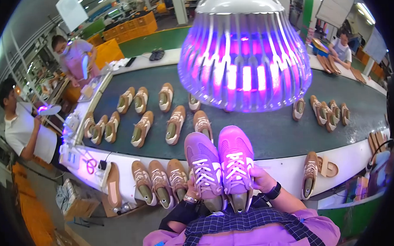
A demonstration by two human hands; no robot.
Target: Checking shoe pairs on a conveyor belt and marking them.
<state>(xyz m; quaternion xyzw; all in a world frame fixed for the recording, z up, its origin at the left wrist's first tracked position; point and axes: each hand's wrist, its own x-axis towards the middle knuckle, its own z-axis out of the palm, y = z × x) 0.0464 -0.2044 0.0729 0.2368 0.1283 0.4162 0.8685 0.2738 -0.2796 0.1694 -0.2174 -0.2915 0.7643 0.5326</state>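
Observation:
A pair of laced sneakers is held up side by side, toes pointing away from me, tinted purple by the lamp [245, 72] above. My left hand [192, 188] is closed around the outer side of the left sneaker [203, 162]; its fingers are mostly hidden behind the shoe. On the other side, my right hand [263, 180] grips the right sneaker [236, 156] near its heel. Olive lasts [238, 201] fill both shoe openings. Left of my left hand, several brown sneakers [159, 182] with white laces stand in a row on the white table edge.
A dark green conveyor belt [268, 133] carries several more brown sneakers [176, 124]. One sneaker [310, 175] stands on the right edge, beside tan sole-shaped pieces [328, 166]. A tan sole [114, 183] lies at left. Co-workers stand at left [23, 126] and far right [343, 50].

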